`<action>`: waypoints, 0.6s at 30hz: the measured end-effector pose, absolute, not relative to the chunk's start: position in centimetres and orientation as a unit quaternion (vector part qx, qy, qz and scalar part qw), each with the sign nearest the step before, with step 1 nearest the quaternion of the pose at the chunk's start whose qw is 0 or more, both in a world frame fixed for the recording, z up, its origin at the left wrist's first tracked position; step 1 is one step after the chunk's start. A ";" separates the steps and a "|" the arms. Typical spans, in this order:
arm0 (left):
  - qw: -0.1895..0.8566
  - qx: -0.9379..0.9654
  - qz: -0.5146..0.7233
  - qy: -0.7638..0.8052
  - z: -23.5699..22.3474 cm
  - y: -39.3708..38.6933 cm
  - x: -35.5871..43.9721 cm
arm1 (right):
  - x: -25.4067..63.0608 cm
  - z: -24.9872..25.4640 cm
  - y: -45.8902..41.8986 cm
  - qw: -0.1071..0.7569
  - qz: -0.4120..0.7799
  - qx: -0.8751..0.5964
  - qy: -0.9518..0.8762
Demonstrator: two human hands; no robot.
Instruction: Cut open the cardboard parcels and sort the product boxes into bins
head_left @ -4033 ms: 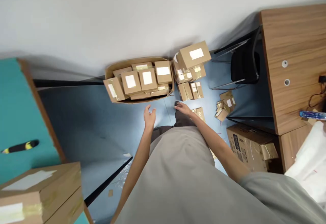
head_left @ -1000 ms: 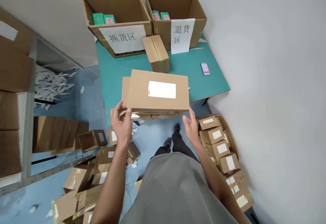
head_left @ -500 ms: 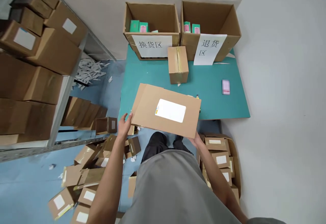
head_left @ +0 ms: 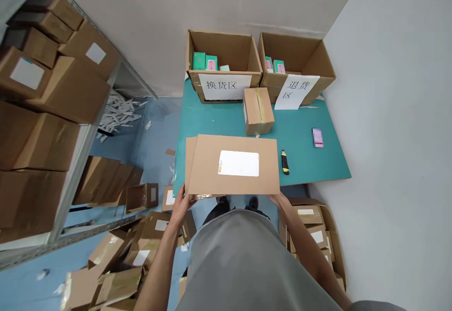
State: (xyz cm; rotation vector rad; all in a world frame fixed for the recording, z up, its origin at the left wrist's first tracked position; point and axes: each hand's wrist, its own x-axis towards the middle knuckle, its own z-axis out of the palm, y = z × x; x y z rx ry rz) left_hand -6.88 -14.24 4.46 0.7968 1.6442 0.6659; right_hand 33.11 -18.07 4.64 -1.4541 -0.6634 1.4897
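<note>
A brown cardboard box (head_left: pixel 235 184) with a blank-looking white label (head_left: pixel 238 163) is held level over the table's front edge. Its left side shows a second cardboard layer; the underside is hidden. My left hand (head_left: pixel 182 203) grips the near left corner, fingers partly tucked beneath. At the near right corner my right hand (head_left: pixel 280 200) is closed on the same box, most of its fingers out of sight. Just to the right of the box lies a black and yellow utility knife (head_left: pixel 285 162). Behind it stands a small taped carton (head_left: pixel 258 111).
Two open cartons with paper signs, a left one (head_left: pixel 226 47) and a right one (head_left: pixel 326 68), hold several green boxes at the back of the green table (head_left: pixel 300 134). A phone-like item (head_left: pixel 318 138) lies right. Shelving (head_left: pixel 83 160) and loose cartons (head_left: pixel 116 285) flank my left.
The held box has swung from a slant to level and come closer to my body. The knife it mostly covered now shows fully. My view has shifted, so the table appears lower.
</note>
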 end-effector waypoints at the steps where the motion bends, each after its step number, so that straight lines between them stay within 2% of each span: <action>1: 0.572 0.319 0.290 0.698 4.2 -13.6 -7.7 | 32.1 4.4 -16.6 0.459 0.624 -0.588 -0.233; 5: 0.575 0.317 0.321 0.683 3.7 -9.4 -10.5 | 28.0 4.1 -10.4 0.460 0.634 -0.591 -0.195; 9: 0.581 0.337 0.328 0.664 3.8 -3.1 -11.8 | 25.4 4.3 -4.3 0.497 0.604 -0.592 -0.194; 18: 0.594 0.380 0.336 0.625 5.2 12.8 -7.7 | 25.8 6.3 9.5 0.573 0.511 -0.606 -0.206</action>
